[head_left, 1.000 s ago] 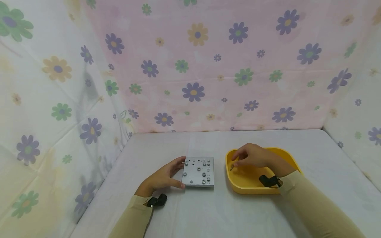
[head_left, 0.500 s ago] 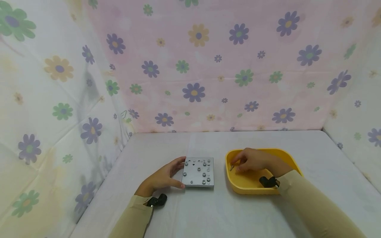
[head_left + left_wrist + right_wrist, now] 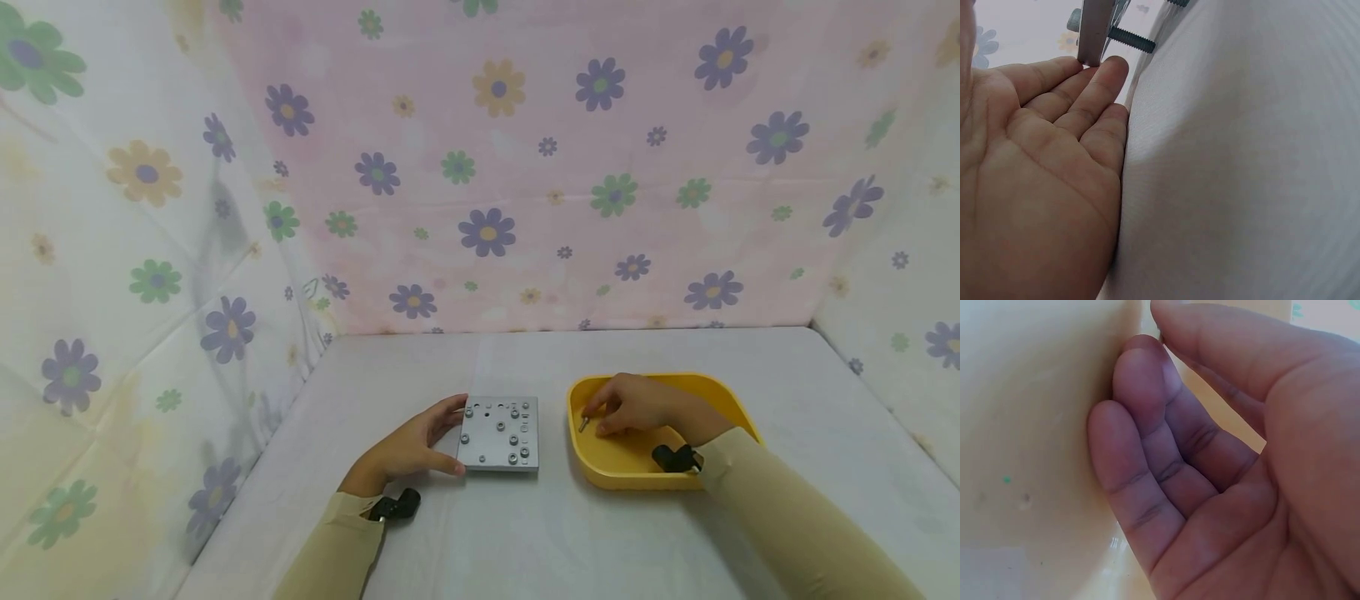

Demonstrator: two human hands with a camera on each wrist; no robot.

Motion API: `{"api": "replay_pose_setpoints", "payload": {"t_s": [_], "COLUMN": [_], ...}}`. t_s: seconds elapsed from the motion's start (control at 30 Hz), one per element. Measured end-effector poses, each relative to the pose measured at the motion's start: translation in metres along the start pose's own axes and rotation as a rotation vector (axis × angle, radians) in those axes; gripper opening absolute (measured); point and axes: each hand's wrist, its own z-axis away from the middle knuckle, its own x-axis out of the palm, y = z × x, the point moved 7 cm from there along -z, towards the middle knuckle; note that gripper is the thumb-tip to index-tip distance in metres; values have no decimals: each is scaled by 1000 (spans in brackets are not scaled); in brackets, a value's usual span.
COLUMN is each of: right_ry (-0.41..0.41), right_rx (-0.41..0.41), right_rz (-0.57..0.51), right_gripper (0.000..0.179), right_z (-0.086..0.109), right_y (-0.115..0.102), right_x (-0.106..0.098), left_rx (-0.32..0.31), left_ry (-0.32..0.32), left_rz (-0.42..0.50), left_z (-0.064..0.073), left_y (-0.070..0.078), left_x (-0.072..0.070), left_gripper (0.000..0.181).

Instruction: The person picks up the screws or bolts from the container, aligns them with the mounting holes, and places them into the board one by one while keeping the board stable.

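A square silver metal plate [image 3: 491, 447], with several socket-head screws in its top face, lies left of the tray. My left hand [image 3: 408, 446] holds its left edge, thumb at the near corner and fingers at the far corner. In the left wrist view, the fingertips meet the plate's edge [image 3: 1093, 37], and a threaded screw shank [image 3: 1135, 39] projects from its underside. My right hand [image 3: 637, 406] is inside the yellow tray [image 3: 660, 482], index fingertip beside a small screw [image 3: 583, 424]. The thumb looks apart from that screw. In the right wrist view, the other fingers [image 3: 1116, 447] are bent.
The plate and tray stand on a white-covered table [image 3: 517, 533], with a gap between them. Flower-printed cloth [image 3: 525, 267] rises behind the table and at both sides. A black wrist camera [image 3: 677, 457] sits low over the tray's near side.
My right hand has lowered a little and its thumb has shifted right, away from the small screw. The screw stays in the same spot. My left hand and the plate have not moved.
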Motion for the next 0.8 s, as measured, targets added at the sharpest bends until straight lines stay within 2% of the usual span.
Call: {"api": "replay_pose_setpoints", "payload": {"t_s": [0.6, 0.8], "right_ry": [13, 21], "right_rx": [-31, -5], "right_rz": [-2, 22], "right_gripper": [17, 18], "right_z": [1, 0], "right_y": [-7, -6], "right_x": [-1, 0], "left_rx": [20, 15], "left_ry": [-3, -2], "left_rz": [-10, -9], "left_z": [-1, 1], "left_y": [-2, 1], "left_x": [0, 0], "left_gripper": [117, 117]}}
